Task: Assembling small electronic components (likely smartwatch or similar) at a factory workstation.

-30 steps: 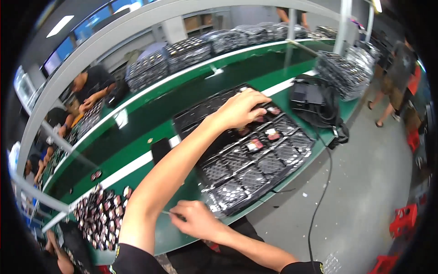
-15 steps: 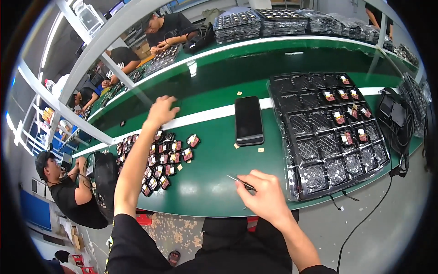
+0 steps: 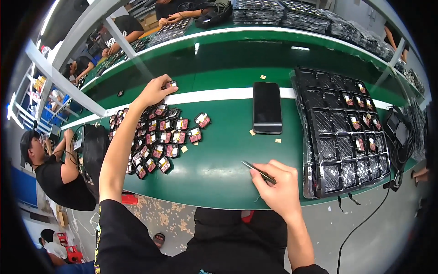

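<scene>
Clock from bare middle of desk (image 3: 219, 182). Ten o'clock: pile of parts (image 3: 164, 137). Eleven: left hand (image 3: 153, 94), beyond pile, part (image 3: 170, 85) in it. Two to three: tray (image 3: 345, 145), parts in cells at its one through four. Bundle (image 3: 398, 125) at tray's three. One: phone (image 3: 267, 105), between pile and tray; chips (image 3: 278, 140) at its twelve, five, seven. Three to four: right hand (image 3: 280, 185), tweezers (image 3: 259, 172) in it, at tray's eight. Farthest, twelve to two: tray stacks (image 3: 258, 13).

A green table (image 3: 214, 185) spreads beneath the right grip (image 3: 280, 185), with grey floor (image 3: 328, 233) on its near side. Far left of the grip stand slanting grey posts (image 3: 70, 82) and, farther up, a bright strip light (image 3: 50, 17).
</scene>
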### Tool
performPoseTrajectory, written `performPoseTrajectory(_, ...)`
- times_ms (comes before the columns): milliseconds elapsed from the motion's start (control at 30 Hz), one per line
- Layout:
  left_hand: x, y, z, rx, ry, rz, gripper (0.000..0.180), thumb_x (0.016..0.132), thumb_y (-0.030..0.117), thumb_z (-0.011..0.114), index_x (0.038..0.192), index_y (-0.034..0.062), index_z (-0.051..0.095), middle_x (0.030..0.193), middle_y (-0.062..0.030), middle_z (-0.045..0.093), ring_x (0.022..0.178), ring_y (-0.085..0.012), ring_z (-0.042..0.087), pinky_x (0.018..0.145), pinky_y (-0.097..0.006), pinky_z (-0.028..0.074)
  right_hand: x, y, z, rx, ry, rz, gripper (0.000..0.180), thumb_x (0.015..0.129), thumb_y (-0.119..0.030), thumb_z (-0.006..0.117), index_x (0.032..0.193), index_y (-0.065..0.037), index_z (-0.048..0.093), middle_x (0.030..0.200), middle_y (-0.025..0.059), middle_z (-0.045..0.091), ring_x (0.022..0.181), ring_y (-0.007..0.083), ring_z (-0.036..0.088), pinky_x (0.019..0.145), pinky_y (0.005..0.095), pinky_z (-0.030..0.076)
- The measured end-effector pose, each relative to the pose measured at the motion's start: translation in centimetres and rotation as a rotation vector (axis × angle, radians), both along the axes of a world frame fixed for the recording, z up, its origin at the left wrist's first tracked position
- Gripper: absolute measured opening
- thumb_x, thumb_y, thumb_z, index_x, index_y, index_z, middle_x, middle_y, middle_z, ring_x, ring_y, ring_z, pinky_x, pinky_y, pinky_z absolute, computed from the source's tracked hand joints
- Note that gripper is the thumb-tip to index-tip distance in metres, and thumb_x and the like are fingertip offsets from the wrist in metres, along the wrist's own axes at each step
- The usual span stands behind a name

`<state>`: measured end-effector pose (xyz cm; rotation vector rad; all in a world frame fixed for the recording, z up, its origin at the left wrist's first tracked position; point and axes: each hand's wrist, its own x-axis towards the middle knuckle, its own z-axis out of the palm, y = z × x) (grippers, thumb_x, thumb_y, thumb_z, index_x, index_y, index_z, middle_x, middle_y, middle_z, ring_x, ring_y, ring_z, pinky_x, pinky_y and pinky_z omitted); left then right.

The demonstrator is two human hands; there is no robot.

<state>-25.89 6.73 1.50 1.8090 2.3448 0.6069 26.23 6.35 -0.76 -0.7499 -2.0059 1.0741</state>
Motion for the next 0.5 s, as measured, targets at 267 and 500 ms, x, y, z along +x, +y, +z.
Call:
performPoseTrajectory(267, 4.1, -1.2, 1.6, -0.031, -0.211, -0.120, 0.036, 0.108, 0.033, 0.072, 0.114, -0.0019, 0.075, 0.095, -0.0147, 0.076, 0.087, -0.0247, 0.069, 0.086, -0.039, 0.055, -0.1, 0.1, -0.1, 0.046, -0.027, -0.007, 0.017, 0.093, -0.005, 0.083, 0.107, 0.004, 0.084, 0.077, 0.0104, 0.071, 0.056, 0.0172, 0.066, 0.051, 0.0315, 0.048)
performPoseTrajectory(500, 6.6, -1.4, 1.6, 0.023, -0.159, -0.099, 0.023, 0.109, 0.020, 0.069, 0.110, -0.0022, 0.074, 0.093, -0.0053, 0.073, 0.078, -0.0128, 0.063, 0.075, -0.034, 0.054, -0.2, 0.1, 0.3, 0.031, -0.037, -0.020, 0.015, 0.093, -0.005, 0.083, 0.105, 0.004, 0.084, 0.077, 0.0114, 0.071, 0.058, 0.0192, 0.067, 0.052, 0.0328, 0.049)
